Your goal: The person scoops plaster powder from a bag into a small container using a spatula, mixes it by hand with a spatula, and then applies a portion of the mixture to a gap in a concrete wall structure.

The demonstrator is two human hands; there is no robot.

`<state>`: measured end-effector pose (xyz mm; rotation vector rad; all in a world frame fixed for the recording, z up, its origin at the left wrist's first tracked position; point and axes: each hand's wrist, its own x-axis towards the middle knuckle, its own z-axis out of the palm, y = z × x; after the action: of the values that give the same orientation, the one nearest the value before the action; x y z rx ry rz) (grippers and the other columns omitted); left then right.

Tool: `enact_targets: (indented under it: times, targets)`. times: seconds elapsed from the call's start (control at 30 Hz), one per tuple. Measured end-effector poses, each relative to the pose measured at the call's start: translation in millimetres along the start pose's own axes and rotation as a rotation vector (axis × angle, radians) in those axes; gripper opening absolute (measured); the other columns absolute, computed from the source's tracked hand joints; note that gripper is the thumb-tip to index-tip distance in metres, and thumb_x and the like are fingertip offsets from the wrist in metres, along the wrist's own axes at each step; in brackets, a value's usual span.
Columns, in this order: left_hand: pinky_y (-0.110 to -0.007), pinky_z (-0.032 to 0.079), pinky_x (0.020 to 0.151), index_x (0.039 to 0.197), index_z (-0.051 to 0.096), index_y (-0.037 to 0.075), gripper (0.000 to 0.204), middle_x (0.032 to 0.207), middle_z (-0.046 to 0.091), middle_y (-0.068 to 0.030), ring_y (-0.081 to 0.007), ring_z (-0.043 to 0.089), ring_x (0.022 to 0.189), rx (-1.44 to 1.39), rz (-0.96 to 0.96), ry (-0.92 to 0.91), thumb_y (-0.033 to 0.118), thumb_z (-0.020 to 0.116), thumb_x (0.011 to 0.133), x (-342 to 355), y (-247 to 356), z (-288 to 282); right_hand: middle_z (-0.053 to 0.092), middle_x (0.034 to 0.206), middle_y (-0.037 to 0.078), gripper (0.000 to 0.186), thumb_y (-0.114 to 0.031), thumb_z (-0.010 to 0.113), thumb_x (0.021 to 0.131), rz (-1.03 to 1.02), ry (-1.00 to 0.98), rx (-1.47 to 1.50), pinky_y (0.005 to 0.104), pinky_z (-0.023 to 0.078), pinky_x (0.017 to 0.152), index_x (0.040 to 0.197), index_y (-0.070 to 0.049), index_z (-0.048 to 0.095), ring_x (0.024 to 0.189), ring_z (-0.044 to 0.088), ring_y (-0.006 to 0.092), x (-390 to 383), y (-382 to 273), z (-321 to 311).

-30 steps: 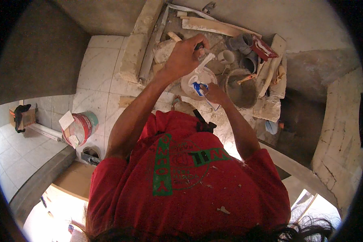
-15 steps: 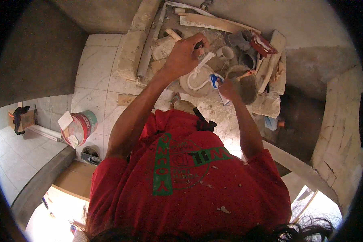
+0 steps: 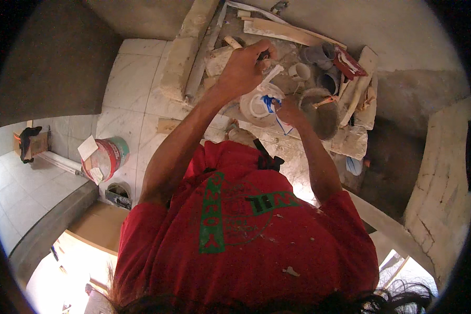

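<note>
While the left hand is raised and clenched around a strip of white plastic wrap, the right hand sits lower and pinches a small blue-and-white piece against the round white coil that hangs between the two. What exactly the blue piece is I cannot tell; it is too small. Beyond the hands, on the floor, lie grey pipe fittings, a red flat box, a round dusty basin and loose boards; far off to the left-hand side stands a red bucket.

To my eye the wrapping is being pulled off the coil, and it goes best if the left hand draws the strip straight up and away while the right keeps the coil steady just under it, so the plastic tears cleanly and the coil does not spring loose.

Compared with half a second ago, the right hand has drawn back from beside the basin toward the coil, bringing the blue piece in with it. The left hand holds much the same height and grip.
</note>
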<state>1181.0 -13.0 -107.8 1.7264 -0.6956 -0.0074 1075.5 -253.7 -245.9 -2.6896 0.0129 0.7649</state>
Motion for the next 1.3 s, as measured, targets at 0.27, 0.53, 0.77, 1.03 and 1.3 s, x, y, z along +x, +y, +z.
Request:
enact_targets:
  times: [0.27,0.53,0.77,1.03,1.3]
  targets:
    - [-0.039,0.046,0.064,0.099,0.056,0.007,0.026,0.081,0.063,-0.0149,-0.0296,0.06,0.067,-0.01,-0.02,-0.017,-0.009,0.062,0.08,0,-1,1,0.062,0.1,0.038,0.062,-0.047,0.044,0.1,0.13,0.146,0.023,0.0532,0.048,0.085,0.097,0.012,0.063,0.096,0.06,0.0532,-6,8,16]
    - [-0.033,0.047,0.067,0.101,0.056,0.007,0.02,0.085,0.062,-0.0099,-0.0212,0.057,0.07,-0.027,-0.037,-0.064,-0.004,0.061,0.085,2,1,3,0.063,0.097,0.035,0.06,-0.048,0.047,0.099,0.217,0.042,0.03,0.0543,0.047,0.086,0.104,0.009,0.063,0.098,0.061,0.0517,-5,-2,12]
    - [-0.036,0.049,0.072,0.103,0.056,0.006,0.024,0.092,0.065,-0.0118,-0.0272,0.063,0.079,0.035,-0.034,-0.054,-0.006,0.06,0.083,1,-4,-1,0.064,0.094,0.035,0.063,-0.049,0.046,0.098,0.18,0.057,0.031,0.0541,0.048,0.085,0.111,0.012,0.055,0.096,0.062,0.0504,-3,56,32]
    - [-0.039,0.046,0.06,0.1,0.057,0.007,0.027,0.077,0.061,-0.0154,-0.0291,0.06,0.063,0.009,0.027,0.01,-0.009,0.061,0.079,2,-2,2,0.067,0.096,0.03,0.043,-0.03,0.053,0.095,0.051,0.101,0.089,0.0482,0.051,0.081,0.11,0.01,0.058,0.089,0.066,0.04,69,83,36]
    - [-0.036,0.049,0.07,0.104,0.057,0.009,0.025,0.085,0.063,-0.0109,-0.0249,0.063,0.076,0.035,-0.052,-0.01,-0.003,0.062,0.083,1,8,-5,0.068,0.094,0.026,0.052,-0.039,0.053,0.094,0.05,0.005,-0.113,0.0455,0.05,0.076,0.112,0.009,0.061,0.088,0.067,0.0372,65,37,23]
